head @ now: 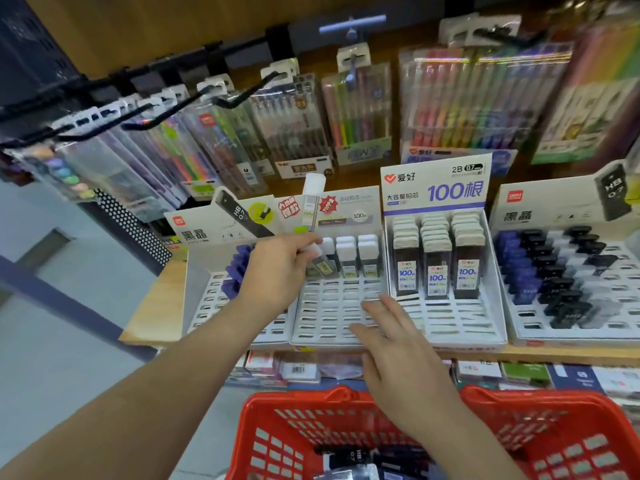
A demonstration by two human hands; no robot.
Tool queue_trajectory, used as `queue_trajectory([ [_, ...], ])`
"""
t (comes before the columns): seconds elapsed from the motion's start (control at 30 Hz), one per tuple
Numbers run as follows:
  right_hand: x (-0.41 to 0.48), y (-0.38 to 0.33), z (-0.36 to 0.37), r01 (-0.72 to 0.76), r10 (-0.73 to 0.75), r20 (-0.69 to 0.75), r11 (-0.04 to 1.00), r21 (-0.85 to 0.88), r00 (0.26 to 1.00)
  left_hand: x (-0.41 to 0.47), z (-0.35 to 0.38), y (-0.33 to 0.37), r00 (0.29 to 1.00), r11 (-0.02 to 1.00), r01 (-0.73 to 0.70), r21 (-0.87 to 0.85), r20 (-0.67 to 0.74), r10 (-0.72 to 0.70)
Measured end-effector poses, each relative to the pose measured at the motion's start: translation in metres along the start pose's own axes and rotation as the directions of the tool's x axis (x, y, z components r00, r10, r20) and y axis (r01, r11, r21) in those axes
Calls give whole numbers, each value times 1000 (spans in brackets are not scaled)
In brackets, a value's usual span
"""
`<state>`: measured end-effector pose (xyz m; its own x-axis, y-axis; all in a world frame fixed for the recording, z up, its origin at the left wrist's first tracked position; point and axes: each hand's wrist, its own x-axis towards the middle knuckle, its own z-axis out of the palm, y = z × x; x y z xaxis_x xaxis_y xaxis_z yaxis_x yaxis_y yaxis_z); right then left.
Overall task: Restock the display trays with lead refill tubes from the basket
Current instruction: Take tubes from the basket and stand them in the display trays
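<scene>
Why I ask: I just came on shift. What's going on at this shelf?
A person is restocking lead refill tubes. The left hand pinches a white-capped tube at the back of the second tray from the left, beside the standing tubes already there; most of that tray's slots are empty. The right hand is open, fingers spread over the tray's front, holding nothing. The red basket below holds spare tubes.
</scene>
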<state>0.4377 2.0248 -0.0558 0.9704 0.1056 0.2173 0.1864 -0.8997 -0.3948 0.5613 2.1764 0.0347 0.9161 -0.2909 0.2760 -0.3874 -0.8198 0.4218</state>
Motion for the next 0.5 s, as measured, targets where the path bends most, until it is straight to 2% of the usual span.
queue_trajectory([
  [0.13,-3,-2,7,47,-44,56,997,-63,997,8,1,-1,995,998,-64,16,82,63],
  [0.27,-4,0,9,58,-54,52,995,-79,997,12,3,-2,978,995,-94,23,190,88],
  [0.37,-5,2,8,75,-71,44,993,-94,997,12,6,-2,994,999,-32,-29,105,35],
  [0.5,-5,7,10,87,-85,24,991,-106,996,11,3,-1,996,993,-85,-82,29,87],
])
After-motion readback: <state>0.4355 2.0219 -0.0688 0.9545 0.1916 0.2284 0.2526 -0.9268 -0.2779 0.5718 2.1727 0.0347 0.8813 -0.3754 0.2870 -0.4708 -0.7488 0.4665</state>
